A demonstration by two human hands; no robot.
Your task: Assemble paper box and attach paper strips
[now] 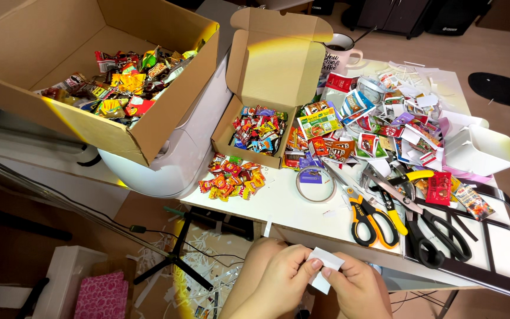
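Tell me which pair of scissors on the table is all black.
The black-handled scissors lying farthest right, partly on the dark-bordered sheet. The other pair, just to their left, has yellow-and-black handles.

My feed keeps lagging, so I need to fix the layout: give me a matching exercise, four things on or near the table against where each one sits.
Things:
1. white paper piece
2. yellow-handled scissors
3. tape roll
4. mug

Places:
A. behind the small open box
B. between both hands, left hand and right hand
C. table's near edge, left of the black-handled scissors
D. beside the loose candy pile

Pairs: 1-B, 2-C, 3-D, 4-A
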